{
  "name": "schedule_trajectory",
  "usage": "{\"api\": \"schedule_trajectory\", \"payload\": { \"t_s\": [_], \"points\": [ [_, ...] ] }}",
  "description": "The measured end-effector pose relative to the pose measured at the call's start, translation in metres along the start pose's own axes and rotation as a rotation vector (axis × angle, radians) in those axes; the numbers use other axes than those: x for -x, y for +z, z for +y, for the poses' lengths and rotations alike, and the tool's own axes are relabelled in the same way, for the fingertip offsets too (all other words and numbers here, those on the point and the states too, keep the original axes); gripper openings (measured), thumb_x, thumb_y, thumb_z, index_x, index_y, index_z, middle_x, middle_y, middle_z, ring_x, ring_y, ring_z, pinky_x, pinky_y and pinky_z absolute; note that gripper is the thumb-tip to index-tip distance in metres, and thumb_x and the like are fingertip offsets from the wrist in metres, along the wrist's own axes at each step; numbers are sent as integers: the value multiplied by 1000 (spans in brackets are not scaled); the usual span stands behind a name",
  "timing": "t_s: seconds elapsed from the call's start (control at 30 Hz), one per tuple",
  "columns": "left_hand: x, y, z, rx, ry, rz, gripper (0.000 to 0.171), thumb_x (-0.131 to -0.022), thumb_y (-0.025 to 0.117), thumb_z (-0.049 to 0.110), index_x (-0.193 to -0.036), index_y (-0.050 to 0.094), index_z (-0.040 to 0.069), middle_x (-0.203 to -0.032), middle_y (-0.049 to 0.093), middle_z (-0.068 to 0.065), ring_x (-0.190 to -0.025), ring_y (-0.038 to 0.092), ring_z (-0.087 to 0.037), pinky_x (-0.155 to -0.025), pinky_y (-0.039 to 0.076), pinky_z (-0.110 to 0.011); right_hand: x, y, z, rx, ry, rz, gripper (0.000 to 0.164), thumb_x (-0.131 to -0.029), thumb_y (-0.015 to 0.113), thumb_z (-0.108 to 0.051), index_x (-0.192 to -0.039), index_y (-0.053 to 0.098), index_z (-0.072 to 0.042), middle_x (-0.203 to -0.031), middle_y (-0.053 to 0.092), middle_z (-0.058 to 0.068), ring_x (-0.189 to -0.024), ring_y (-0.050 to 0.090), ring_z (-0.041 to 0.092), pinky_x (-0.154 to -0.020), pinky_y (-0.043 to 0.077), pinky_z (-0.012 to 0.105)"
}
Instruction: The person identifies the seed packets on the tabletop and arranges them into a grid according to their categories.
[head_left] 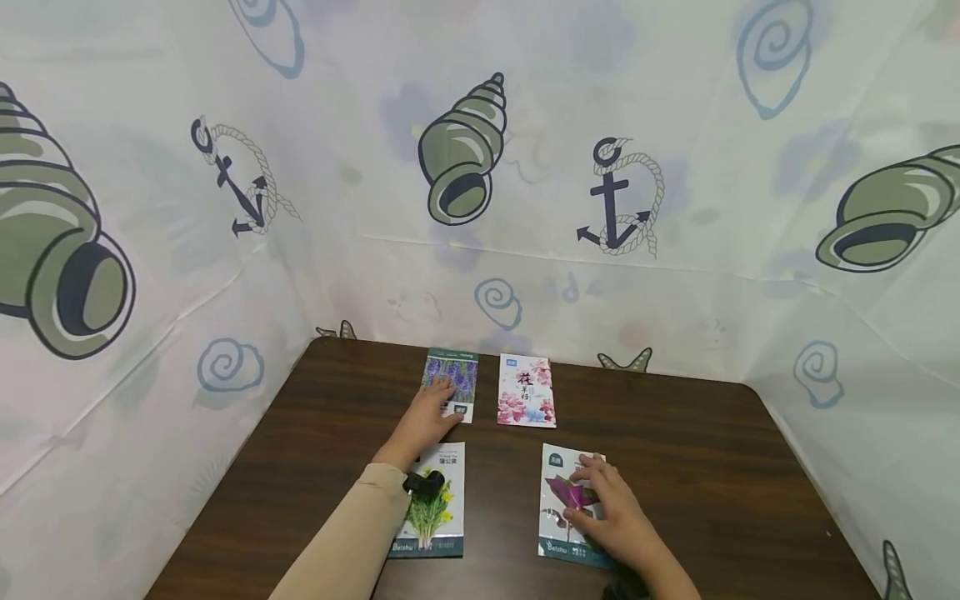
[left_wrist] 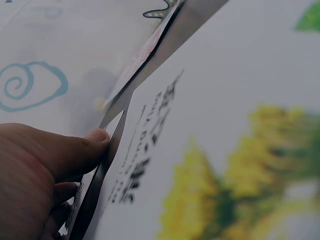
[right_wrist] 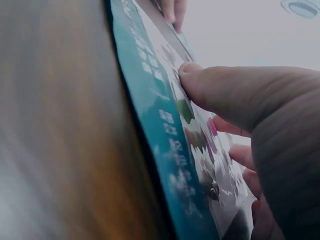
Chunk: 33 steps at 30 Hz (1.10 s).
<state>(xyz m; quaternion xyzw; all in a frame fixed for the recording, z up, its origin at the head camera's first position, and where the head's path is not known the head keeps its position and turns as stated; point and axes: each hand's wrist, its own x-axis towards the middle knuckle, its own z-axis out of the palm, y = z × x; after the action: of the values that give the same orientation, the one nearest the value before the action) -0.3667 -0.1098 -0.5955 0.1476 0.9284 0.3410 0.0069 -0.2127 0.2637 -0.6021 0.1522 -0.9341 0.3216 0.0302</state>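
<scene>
My left hand [head_left: 424,423] rests on a seed packet with purple lavender-like flowers [head_left: 461,372] at the back of the table, its fingers spread over the lower half. Under that wrist lies a packet with yellow flowers and green stems [head_left: 429,521], which fills much of the left wrist view. At front right, my right hand [head_left: 611,508] touches a packet with a magenta flower [head_left: 555,500], thumb and fingertips on its face. In the right wrist view the thumb [right_wrist: 210,87] lies on this packet near its teal band [right_wrist: 160,130].
A white packet with pink blossoms [head_left: 527,408] lies at the back, right of the lavender one. The dark wooden table [head_left: 697,467] meets a patterned cloth wall [head_left: 555,292] on its back and sides. A small black device [head_left: 424,483] is strapped to the left wrist.
</scene>
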Motion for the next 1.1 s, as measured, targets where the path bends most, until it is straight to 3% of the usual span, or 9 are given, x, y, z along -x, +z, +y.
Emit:
{"api": "schedule_trajectory", "payload": {
  "t_s": [0.2,0.47,0.77,0.97,1.1],
  "points": [
    [0,2,-4,9,6,3,69,-105,75,28,-162,49,-1,-176,35,-21,-169,21,-42,-139,12,-61,1,10,-11,-3,-16,-34,52,-95,83,-47,-140,66,-26,-163,53,6,-154,48,43,-122,41,74],
    [1,1,-4,22,4,-23,72,-106,74,30,-164,46,-1,-178,32,-19,-170,18,-40,-140,9,-58,3,16,-23,48,-50,-48,59,-94,85,-47,-146,66,-27,-167,51,7,-153,51,38,-122,44,68],
    [1,-2,0,-13,25,-9,65,-106,73,22,-160,50,-6,-175,36,-24,-168,23,-45,-139,15,-61,5,22,-35,119,-141,-49,65,-96,82,-51,-154,63,-29,-161,52,7,-145,56,34,-115,51,65],
    [3,-3,2,-1,43,-7,65,-105,75,22,-158,51,-7,-175,36,-25,-167,24,-46,-138,16,-62,7,26,-39,132,-163,-70,69,-96,80,-56,-157,60,-34,-164,51,5,-148,53,32,-117,50,65],
    [3,-4,2,-12,47,-8,66,-104,76,22,-158,52,-7,-175,36,-25,-167,24,-46,-138,16,-63,7,27,-42,96,-140,-133,68,-96,78,-59,-158,56,-42,-170,46,4,-154,47,38,-125,39,71]
  ]
}}
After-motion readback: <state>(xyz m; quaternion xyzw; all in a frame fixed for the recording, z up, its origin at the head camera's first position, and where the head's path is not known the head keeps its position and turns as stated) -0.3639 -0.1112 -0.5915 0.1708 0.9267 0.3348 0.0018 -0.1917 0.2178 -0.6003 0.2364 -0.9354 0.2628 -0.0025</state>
